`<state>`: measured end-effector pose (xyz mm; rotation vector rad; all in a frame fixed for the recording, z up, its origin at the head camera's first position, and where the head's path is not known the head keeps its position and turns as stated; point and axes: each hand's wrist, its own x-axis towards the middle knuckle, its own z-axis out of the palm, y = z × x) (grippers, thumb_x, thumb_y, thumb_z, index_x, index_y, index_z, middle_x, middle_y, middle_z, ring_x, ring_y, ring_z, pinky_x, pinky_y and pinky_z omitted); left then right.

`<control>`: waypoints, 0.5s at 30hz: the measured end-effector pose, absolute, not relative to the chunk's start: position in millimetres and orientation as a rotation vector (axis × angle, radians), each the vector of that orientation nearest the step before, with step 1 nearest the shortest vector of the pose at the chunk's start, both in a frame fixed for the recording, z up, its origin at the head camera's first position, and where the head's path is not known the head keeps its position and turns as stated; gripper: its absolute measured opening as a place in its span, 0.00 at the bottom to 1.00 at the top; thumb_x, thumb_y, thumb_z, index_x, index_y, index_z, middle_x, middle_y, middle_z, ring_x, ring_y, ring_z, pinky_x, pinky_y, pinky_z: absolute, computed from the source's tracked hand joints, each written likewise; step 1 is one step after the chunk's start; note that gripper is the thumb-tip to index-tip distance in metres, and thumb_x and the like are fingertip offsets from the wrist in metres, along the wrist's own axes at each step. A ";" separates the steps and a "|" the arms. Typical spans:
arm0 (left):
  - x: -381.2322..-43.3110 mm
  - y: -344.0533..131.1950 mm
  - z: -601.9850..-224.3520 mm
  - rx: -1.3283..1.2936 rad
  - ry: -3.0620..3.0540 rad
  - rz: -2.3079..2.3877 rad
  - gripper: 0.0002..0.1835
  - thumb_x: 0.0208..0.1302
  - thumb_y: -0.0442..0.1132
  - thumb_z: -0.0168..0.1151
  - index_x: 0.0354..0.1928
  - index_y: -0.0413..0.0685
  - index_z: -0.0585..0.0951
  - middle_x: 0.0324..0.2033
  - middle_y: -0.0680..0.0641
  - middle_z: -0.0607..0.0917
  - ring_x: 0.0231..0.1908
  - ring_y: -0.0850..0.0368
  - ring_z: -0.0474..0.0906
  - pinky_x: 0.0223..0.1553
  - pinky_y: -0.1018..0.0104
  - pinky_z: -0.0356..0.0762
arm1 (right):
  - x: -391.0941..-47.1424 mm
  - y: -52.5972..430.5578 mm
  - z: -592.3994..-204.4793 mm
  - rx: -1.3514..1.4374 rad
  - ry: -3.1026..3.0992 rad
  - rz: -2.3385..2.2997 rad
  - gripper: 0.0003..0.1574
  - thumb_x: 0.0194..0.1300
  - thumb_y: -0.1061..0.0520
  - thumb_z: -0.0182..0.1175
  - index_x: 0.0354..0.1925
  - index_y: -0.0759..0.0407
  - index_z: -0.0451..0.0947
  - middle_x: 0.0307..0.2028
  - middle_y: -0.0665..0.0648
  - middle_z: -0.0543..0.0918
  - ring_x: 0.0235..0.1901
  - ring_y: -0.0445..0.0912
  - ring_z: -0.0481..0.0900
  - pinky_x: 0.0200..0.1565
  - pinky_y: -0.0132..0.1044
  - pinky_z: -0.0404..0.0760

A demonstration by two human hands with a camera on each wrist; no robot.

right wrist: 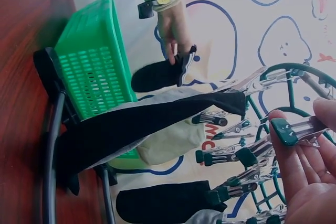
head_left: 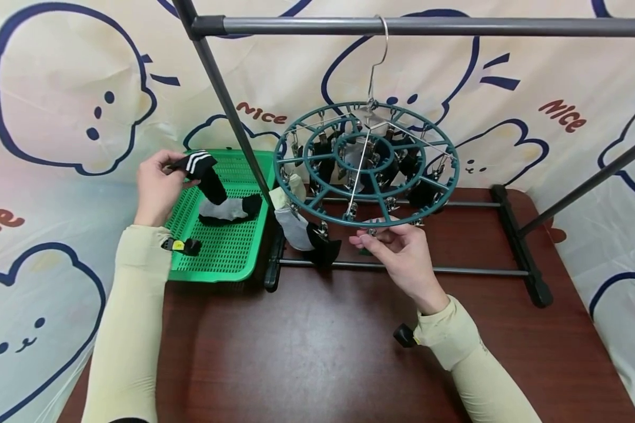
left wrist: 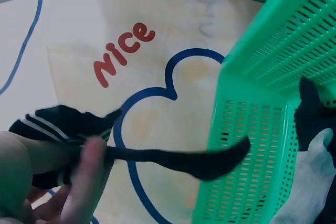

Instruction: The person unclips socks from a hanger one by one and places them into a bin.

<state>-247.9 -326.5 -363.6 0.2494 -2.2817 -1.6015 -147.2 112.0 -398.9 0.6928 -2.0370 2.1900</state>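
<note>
Striped black sock (head_left: pixel 210 183) hangs pinched in the person's left hand (head_left: pixel 157 185), by the far left corner of the green basket (head_left: pixel 211 276); the right hand (head_left: pixel 404 252) pinches a clip (right wrist: pixel 295 130) at the near edge of the round hanger (head_left: pixel 454 167).

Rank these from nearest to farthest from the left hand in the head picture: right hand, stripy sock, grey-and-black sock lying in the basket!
From the left hand:
1. Stripy sock: held in that hand.
2. Grey-and-black sock: to the right, in the basket.
3. Right hand: much farther right, by the round hanger.
</note>
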 end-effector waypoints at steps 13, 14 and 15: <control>-255.9 -328.1 -369.2 0.351 -2.454 -1.285 0.06 0.70 0.36 0.57 0.41 0.47 0.83 0.37 0.63 0.79 0.35 0.65 0.74 0.36 0.71 0.71 | -146.5 110.9 -397.0 0.702 -2.023 2.212 0.12 0.68 0.71 0.64 0.50 0.66 0.84 0.41 0.57 0.91 0.41 0.45 0.92 0.49 0.41 0.86; -257.0 -328.1 -370.6 0.335 -2.462 -1.257 0.06 0.70 0.38 0.59 0.40 0.47 0.83 0.35 0.63 0.79 0.35 0.63 0.74 0.35 0.71 0.71 | -146.4 110.8 -396.8 0.703 -2.025 2.212 0.13 0.68 0.71 0.64 0.49 0.64 0.84 0.41 0.55 0.91 0.41 0.45 0.92 0.49 0.41 0.86; -258.0 -328.0 -371.8 0.322 -2.473 -1.226 0.07 0.70 0.41 0.60 0.40 0.46 0.83 0.34 0.62 0.79 0.36 0.63 0.73 0.35 0.71 0.70 | -146.3 110.7 -396.5 0.703 -2.027 2.212 0.13 0.68 0.71 0.65 0.49 0.61 0.85 0.41 0.54 0.91 0.41 0.45 0.92 0.49 0.41 0.86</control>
